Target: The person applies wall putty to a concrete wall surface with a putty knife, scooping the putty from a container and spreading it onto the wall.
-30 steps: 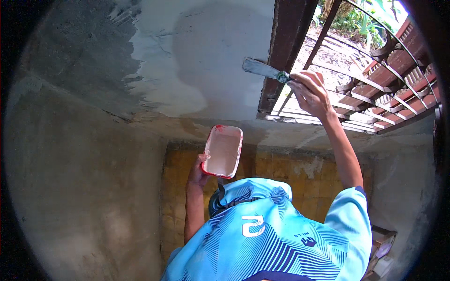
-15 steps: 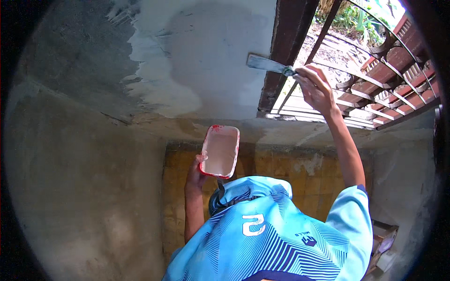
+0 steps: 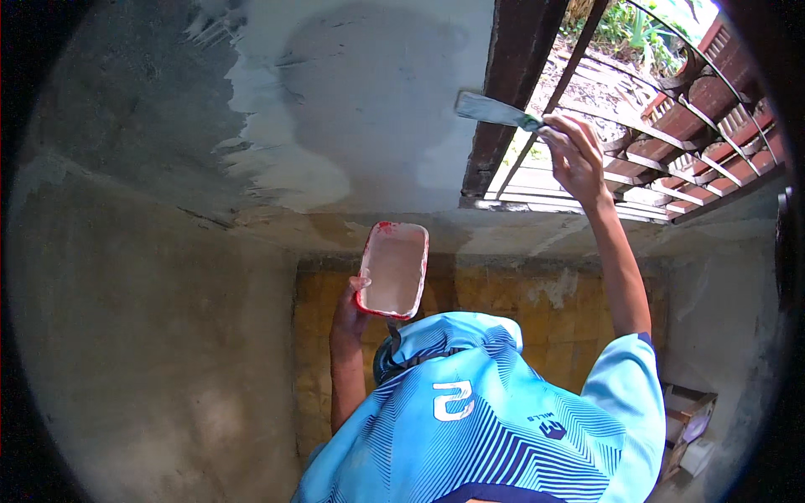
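Observation:
My left hand (image 3: pixel 353 303) grips the side of a red rectangular tub (image 3: pixel 366 295), its thumb over the rim. Inside the tub is a pale, smooth paste (image 3: pixel 394 270), and white smears coat the rim. Raised at the upper right, my right hand (image 3: pixel 577 159) is closed round the handle of a putty knife (image 3: pixel 495 110). Its broad, whitish-coated blade points left, in front of the dark window frame. Left of the frame, the wall carries a white coat (image 3: pixel 377 109) with a ragged left edge; whether the blade touches it I cannot tell.
A barred window (image 3: pixel 654 142) with plants outside fills the upper right. Bare grey wall (image 3: pixel 134 109) lies left of the white coat. The floor has yellowish tiles (image 3: pixel 520 310). A wooden piece with white items (image 3: pixel 692 427) stands at the lower right.
My right hand has shifted slightly right and down, carrying the putty knife with it, so the blade overlaps less of the white wall. The tub stays nearly still in my left hand.

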Demonstrator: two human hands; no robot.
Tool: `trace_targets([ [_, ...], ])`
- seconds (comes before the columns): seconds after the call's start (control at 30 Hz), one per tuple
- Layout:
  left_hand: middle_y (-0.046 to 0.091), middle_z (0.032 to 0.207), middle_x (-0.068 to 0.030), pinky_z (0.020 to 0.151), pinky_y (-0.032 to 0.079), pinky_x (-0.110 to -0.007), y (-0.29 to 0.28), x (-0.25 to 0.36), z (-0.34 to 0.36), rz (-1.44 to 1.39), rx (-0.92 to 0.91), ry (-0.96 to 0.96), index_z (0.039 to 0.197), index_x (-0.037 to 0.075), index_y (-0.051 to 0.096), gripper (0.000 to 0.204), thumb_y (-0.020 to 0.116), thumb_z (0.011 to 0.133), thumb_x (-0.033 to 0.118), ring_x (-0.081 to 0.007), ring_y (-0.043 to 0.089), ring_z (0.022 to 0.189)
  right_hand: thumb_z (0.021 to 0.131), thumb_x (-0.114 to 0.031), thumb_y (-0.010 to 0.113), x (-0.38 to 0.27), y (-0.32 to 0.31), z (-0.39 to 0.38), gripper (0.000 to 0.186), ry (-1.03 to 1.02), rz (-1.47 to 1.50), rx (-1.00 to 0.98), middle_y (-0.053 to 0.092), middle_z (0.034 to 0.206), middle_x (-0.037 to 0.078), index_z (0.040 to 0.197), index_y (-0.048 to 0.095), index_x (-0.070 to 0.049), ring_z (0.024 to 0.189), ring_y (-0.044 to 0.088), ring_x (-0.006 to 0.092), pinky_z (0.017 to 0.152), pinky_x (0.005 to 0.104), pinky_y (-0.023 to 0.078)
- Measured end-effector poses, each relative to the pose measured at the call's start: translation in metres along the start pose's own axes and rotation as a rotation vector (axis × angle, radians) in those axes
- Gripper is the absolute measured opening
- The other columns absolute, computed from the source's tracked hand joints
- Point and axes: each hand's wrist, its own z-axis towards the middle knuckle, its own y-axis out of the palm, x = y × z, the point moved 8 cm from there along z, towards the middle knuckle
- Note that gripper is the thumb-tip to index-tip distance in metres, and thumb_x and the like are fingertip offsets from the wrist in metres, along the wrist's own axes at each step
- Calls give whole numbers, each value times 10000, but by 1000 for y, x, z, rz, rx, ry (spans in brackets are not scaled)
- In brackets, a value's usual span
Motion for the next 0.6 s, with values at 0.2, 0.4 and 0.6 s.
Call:
trace_targets([
  [0.2,594,1184,-119,987,435,-357,10,4,-2,6,-44,13,1271,-33,491,590,635,795,284,-228,569,1098,747,38,672,11,-1,-8,286,63,-100,12,654,1104,70,1014,672,-65,1015,610,281,891,391,506],
  [0.4,589,1185,-120,982,442,-361,1,-5,9,-24,-77,-4,1276,-27,483,593,635,797,287,-230,567,1101,753,53,677,1,-14,-6,273,69,-59,62,664,1080,79,999,690,-65,986,621,280,845,367,532],
  [0.6,589,1182,-132,952,467,-368,-2,-4,9,2,-35,-8,1274,-35,479,609,642,788,292,-234,582,1084,751,73,656,6,-4,0,294,109,-66,16,656,1089,82,1013,676,-59,1024,601,298,872,376,519],
])
